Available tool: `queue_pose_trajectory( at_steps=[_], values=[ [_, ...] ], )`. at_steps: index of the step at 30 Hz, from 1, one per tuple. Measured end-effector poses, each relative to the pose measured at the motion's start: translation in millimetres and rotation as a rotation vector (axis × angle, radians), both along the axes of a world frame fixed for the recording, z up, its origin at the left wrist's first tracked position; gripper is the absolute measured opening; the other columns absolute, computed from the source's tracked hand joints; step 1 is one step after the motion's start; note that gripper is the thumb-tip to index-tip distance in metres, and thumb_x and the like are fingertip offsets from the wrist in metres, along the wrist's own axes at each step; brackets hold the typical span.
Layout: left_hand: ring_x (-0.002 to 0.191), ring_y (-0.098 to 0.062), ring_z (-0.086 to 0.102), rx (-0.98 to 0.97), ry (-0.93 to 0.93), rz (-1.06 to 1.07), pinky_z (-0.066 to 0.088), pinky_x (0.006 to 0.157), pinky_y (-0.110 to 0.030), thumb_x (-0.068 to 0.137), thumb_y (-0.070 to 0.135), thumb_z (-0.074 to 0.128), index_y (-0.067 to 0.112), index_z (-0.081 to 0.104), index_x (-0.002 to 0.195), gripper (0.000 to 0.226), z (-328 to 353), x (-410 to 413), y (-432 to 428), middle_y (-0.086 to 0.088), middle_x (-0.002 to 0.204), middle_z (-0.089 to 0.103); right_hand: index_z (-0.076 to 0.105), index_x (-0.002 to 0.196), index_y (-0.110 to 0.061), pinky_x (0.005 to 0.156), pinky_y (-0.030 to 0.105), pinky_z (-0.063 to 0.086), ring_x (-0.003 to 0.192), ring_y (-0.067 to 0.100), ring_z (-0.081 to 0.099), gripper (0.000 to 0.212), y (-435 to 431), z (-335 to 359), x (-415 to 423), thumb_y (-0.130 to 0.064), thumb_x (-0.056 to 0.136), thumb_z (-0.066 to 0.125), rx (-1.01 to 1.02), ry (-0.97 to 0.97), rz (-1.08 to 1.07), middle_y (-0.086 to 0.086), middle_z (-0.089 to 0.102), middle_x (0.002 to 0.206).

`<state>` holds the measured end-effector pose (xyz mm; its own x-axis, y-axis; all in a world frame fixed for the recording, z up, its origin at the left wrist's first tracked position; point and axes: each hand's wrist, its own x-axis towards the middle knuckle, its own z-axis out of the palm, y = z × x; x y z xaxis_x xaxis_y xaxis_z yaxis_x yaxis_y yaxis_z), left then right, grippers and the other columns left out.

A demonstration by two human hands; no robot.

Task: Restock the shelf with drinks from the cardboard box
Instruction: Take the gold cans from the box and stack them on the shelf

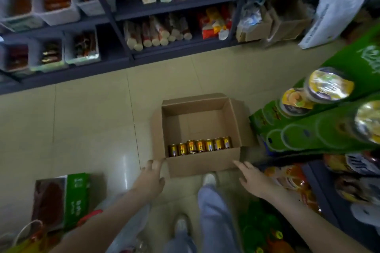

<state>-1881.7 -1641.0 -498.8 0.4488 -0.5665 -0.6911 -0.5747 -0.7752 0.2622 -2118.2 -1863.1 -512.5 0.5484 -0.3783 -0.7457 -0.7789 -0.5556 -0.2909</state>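
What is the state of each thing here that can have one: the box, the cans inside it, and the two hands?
Brown cardboard box: open, top flaps folded outward, mostly empty.
Gold drink cans: seven, upright, in one row along the box's near wall.
Left hand: open, holds nothing, fingers at the box's near left corner; contact unclear.
Right hand: open, fingers spread, holds nothing, by the near right corner.

Both bare arms reach forward and down, the left hand (151,174) palm-down with fingers relaxed and slightly spread, the right hand (249,174) palm-down with fingers straight and stretched ahead.
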Motion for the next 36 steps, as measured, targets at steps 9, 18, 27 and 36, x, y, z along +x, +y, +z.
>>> queue_pose_trajectory(
  at_steps=[9, 18, 27, 36],
  values=[
    [0.127, -0.03, 0.045, 0.058, 0.083, 0.214, 0.042, 0.102, -0.037, 0.096, 0.026, 0.049, 0.023, 0.021, 0.15, 0.06, -183.6, 55.6, -78.5, -0.012, 0.151, 0.024, 0.017, 0.153, -0.032, 0.098, 0.03, 0.043, 0.127, 0.021, 0.047, 0.068, -82.1, -184.6, 94.3, -0.005, 0.097, 0.045, 0.031, 0.103, -0.037, 0.004, 0.028, 0.154],
    [0.133, -0.038, 0.031, 0.091, 0.231, 0.188, 0.033, 0.109, -0.046, 0.098, 0.022, 0.044, 0.027, 0.021, 0.15, 0.058, -463.8, 76.4, -136.3, -0.017, 0.152, 0.019, 0.021, 0.152, -0.028, 0.105, 0.034, 0.034, 0.136, 0.029, 0.035, 0.062, -78.5, -463.4, 194.6, -0.017, 0.099, 0.049, 0.097, 0.006, -0.011, 0.008, 0.028, 0.154],
    [0.14, -0.034, -0.029, 0.272, 0.215, -0.188, -0.011, 0.113, -0.052, 0.093, 0.04, 0.054, 0.031, -0.022, 0.147, 0.094, -591.3, 61.3, -155.8, -0.004, 0.152, -0.036, -0.016, 0.15, -0.035, 0.116, 0.052, 0.0, 0.147, 0.03, -0.004, 0.117, -93.8, -586.0, 197.5, -0.051, 0.075, 0.073, 0.001, 0.322, 0.482, 0.006, -0.012, 0.159],
    [0.145, -0.033, -0.013, 0.389, -0.013, -0.484, -0.01, 0.112, -0.057, 0.075, 0.063, 0.066, 0.014, -0.019, 0.148, 0.123, -602.8, 84.5, -179.5, -0.012, 0.158, -0.013, -0.015, 0.151, -0.015, 0.118, 0.043, 0.006, 0.147, 0.024, 0.003, 0.114, -98.0, -581.4, 188.9, -0.053, 0.08, 0.065, -0.098, 0.065, 0.655, 0.003, -0.005, 0.161]
  ],
)
